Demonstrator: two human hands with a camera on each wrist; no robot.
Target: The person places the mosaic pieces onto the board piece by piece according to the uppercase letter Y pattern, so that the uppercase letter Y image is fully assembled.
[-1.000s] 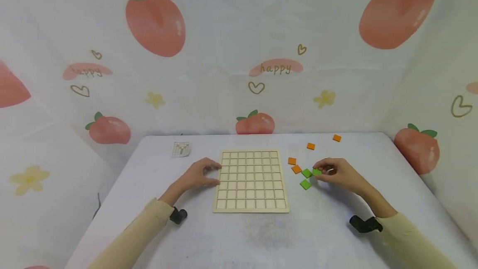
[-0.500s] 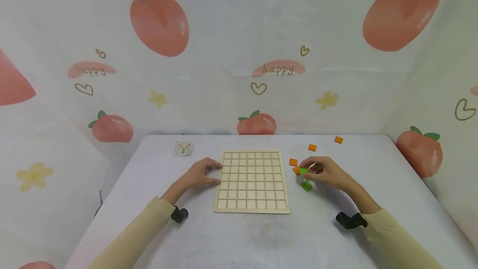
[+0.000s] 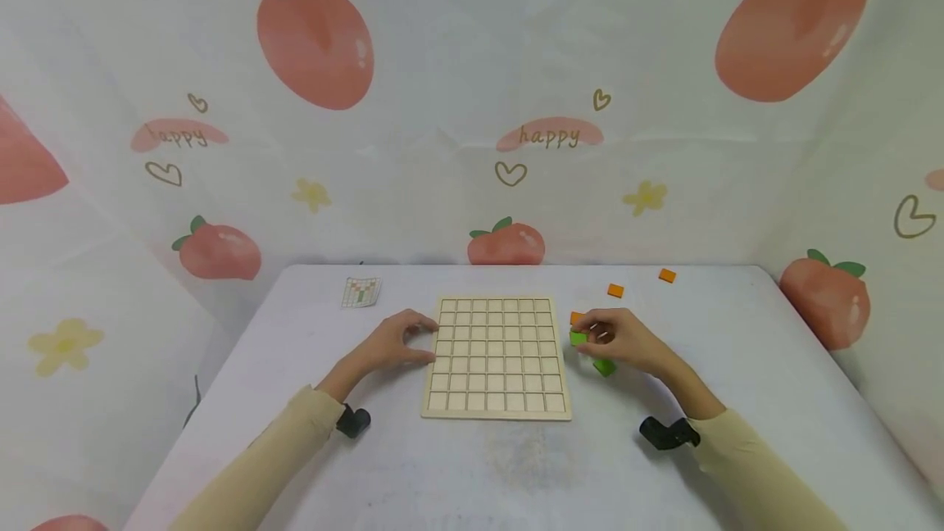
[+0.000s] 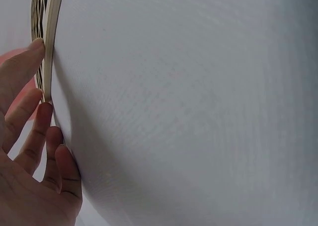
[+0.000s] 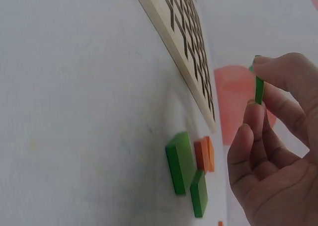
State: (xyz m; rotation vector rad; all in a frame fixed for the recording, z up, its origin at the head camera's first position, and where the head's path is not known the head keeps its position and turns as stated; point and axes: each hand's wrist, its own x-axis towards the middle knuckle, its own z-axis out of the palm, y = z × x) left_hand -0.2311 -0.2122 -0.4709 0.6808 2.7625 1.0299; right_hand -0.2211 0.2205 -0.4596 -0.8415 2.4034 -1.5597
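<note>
My right hand point(image 3: 618, 341) pinches a small green square tile point(image 5: 259, 87) between thumb and fingers, clear of the table, just off the right edge of the wooden grid board point(image 3: 496, 415). Under and beside that hand lie another green tile point(image 3: 605, 367) and an orange tile point(image 3: 578, 318). The right wrist view shows two green tiles on the table, the nearer green tile point(image 5: 180, 162) beside orange ones; the head view hides part of this group. At the board's left edge, my left hand point(image 3: 391, 344) touches the rim with thumb and fingertips, its fingers relaxed and spread.
Two more orange tiles lie farther back right, one orange tile point(image 3: 615, 291) nearer than the other. A small paper card point(image 3: 361, 292) with a coloured grid pattern lies back left. Behind the white table point(image 3: 413, 474) hangs a fruit-print curtain point(image 3: 420, 187).
My right hand has moved left with the green tile, from the right of the tile group to near the board's right edge. My left hand stays at the board's left edge.
</note>
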